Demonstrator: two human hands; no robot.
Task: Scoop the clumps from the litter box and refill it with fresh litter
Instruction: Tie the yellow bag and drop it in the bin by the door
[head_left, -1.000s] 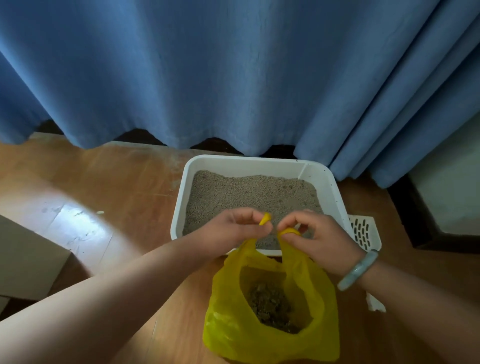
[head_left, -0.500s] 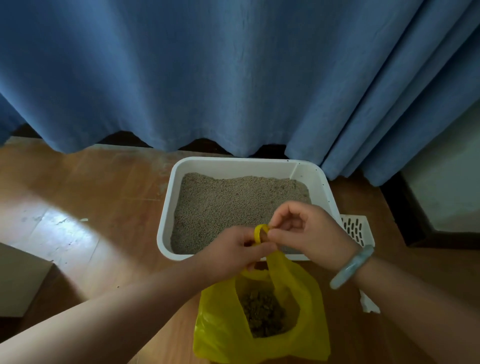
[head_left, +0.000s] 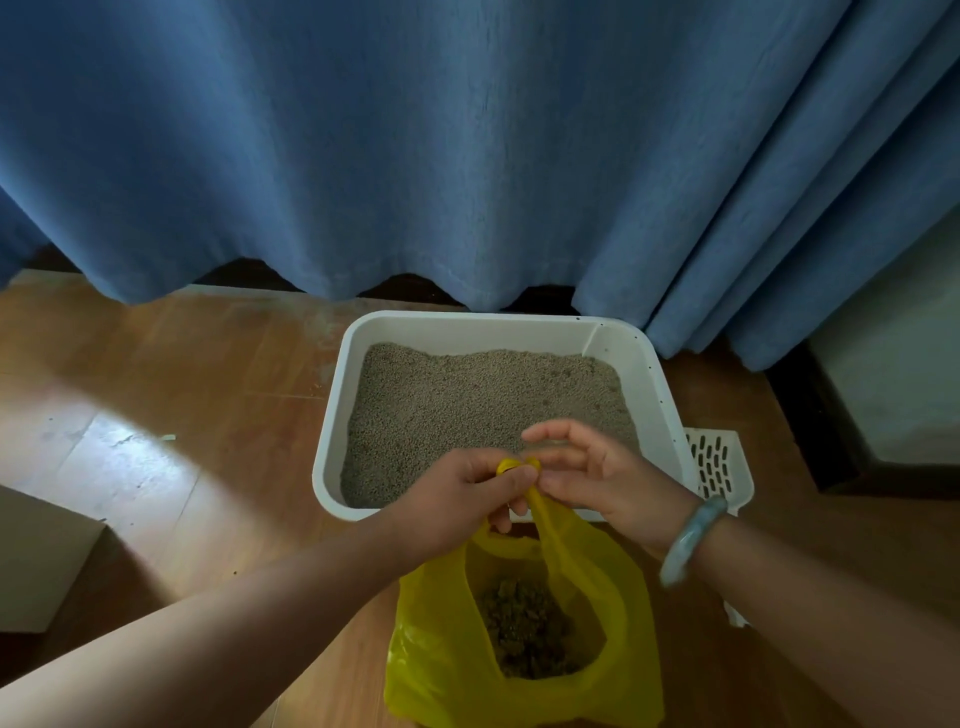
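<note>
A white litter box (head_left: 662, 387) stands on the wooden floor, filled with grey litter (head_left: 467, 400). In front of it sits a yellow plastic bag (head_left: 441, 639) with dark clumps (head_left: 524, 629) inside. Both bag handles are gathered over the box's near rim. My left hand (head_left: 457, 499) pinches the handles between thumb and fingers. My right hand (head_left: 608, 478), with a pale bangle on the wrist, touches the handle tops with its lower fingers while the index finger is raised. A white slotted scoop (head_left: 719, 467) lies at the box's right side, partly hidden by my right arm.
A blue curtain (head_left: 467, 156) hangs just behind the box down to the floor. A dark-based piece of furniture (head_left: 883, 405) stands at the right. A flat brown cardboard piece (head_left: 41, 561) lies at the left on the wooden floor (head_left: 156, 389).
The two handles, held apart a second ago, have been brought together. My left hand now holds both, and my right hand's fingers have loosened and spread.
</note>
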